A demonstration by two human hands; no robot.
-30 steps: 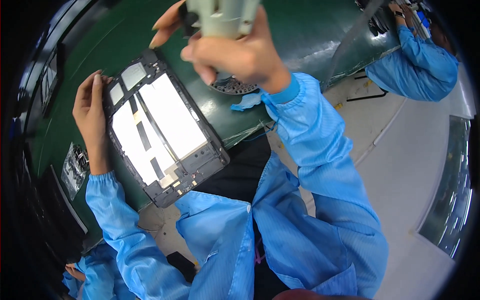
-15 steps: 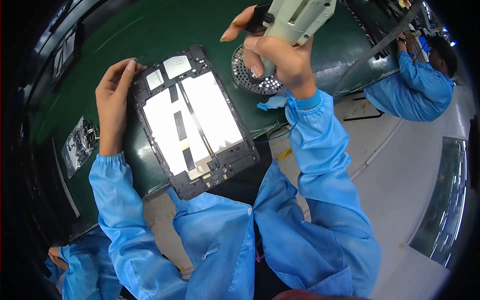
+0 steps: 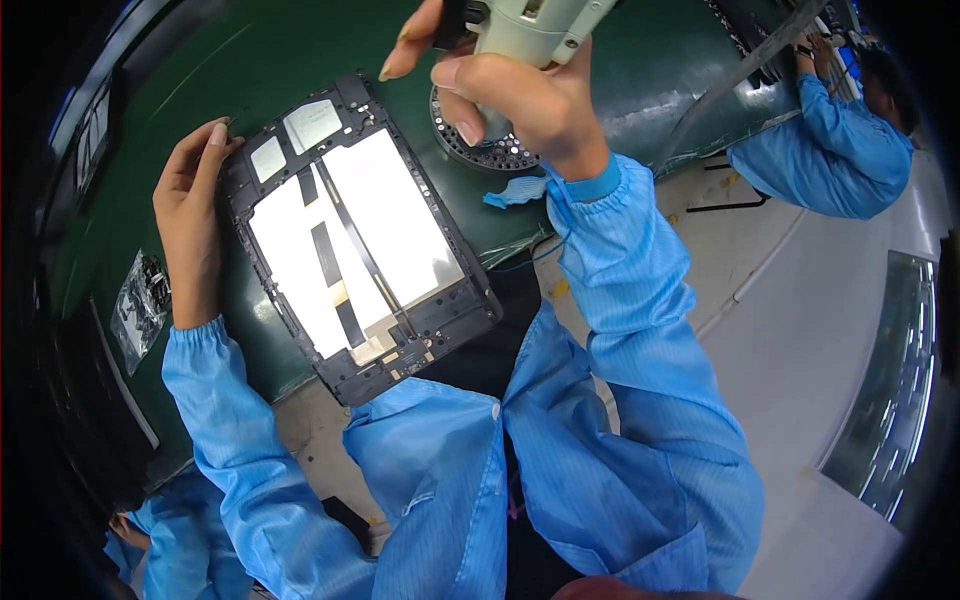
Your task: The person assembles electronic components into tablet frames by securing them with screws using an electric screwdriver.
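An opened tablet [image 3: 380, 215] with a black frame and bright silver inner plates lies tilted across the table's near edge, its lower end over my lap. At its upper left corner, my left hand [image 3: 195, 185] has its fingers curled closed on the frame's edge. A thin dark sliver sticks out by those fingertips, too small to name. My right hand [image 3: 530, 100] grips a pale green handheld power tool [image 3: 535, 25] with a black part; the picture's top edge cuts it off. Below that hand sits a round, black screw tray [image 3: 465, 150] full of small holes, partly hidden.
The green table [image 3: 270, 60] has a clear plastic bag [image 3: 140, 310] of small dark parts at its left. A grey cable [image 3: 735, 75] runs at the right. A co-worker in blue [image 3: 830, 150] sits far right; another blue sleeve [image 3: 190, 535] shows lower left.
Both hands, the tablet, the power tool and the screw tray appear shifted left in the view; the table things shift too. Both grips look the same.
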